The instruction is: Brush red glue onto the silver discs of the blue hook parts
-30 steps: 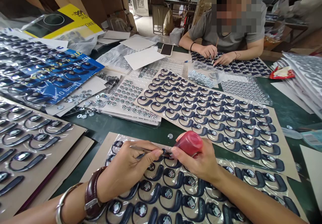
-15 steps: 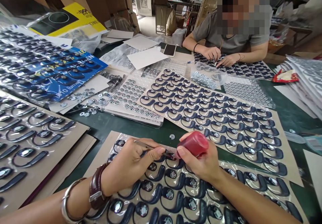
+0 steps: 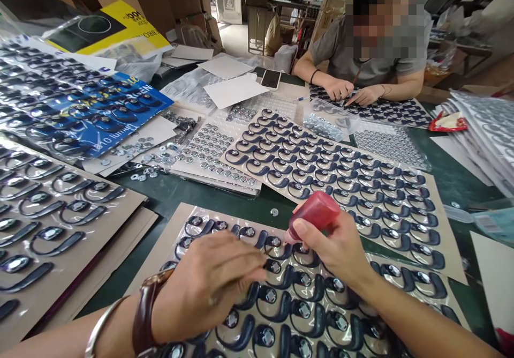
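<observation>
My right hand (image 3: 341, 253) is wrapped round a small red squeeze bottle (image 3: 317, 213), tilted with its nozzle down to the left. Its nozzle is close above a card of dark curved pieces with shiny round discs (image 3: 269, 307), under clear film. Over the same card, left of the bottle, is my left hand (image 3: 212, 277), turned palm down and slightly blurred. Its fingers are closed on tweezers, mostly hidden by the hand; only a thin dark tip (image 3: 268, 250) shows by the nozzle.
A second card of curved pieces (image 3: 321, 170) lies beyond, beside a sheet of round metal parts (image 3: 209, 151). Stacked cards (image 3: 76, 240) stand at left. One loose washer (image 3: 274, 212) lies on the green table (image 3: 168, 186). A co-worker (image 3: 369, 68) sits opposite, hands on another card.
My left hand has rolled palm down and drawn back from the nozzle with the tweezers. The red bottle has shifted slightly right and up. The view has tilted a little.
</observation>
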The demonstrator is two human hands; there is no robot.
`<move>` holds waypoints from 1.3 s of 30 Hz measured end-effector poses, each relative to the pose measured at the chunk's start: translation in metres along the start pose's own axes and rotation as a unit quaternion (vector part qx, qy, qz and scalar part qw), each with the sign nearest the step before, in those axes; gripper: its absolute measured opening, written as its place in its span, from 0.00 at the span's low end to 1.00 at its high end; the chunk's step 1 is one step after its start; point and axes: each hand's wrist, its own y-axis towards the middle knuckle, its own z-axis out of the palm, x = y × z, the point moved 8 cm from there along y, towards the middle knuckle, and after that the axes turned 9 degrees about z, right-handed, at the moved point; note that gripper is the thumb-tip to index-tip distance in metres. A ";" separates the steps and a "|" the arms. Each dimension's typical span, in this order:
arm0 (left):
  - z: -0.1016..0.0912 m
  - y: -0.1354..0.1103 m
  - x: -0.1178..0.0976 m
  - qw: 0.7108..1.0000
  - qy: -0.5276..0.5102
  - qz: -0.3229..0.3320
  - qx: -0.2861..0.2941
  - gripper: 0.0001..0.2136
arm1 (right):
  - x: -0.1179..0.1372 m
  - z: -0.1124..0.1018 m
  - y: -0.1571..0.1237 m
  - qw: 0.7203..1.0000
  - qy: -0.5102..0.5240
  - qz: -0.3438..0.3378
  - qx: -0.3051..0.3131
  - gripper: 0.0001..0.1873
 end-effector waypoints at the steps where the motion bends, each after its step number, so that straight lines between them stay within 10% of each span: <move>1: 0.002 -0.001 -0.012 0.999 0.018 0.039 0.020 0.08 | -0.001 0.000 -0.004 1.000 0.002 -0.006 -0.003 0.07; 8: 0.019 -0.008 -0.043 0.982 0.087 0.141 0.091 0.09 | -0.029 0.012 -0.022 0.999 0.005 -0.029 -0.013 0.09; 39: 0.019 -0.006 -0.033 0.991 0.053 0.085 0.084 0.11 | -0.026 0.010 -0.021 0.996 -0.058 -0.051 -0.039 0.08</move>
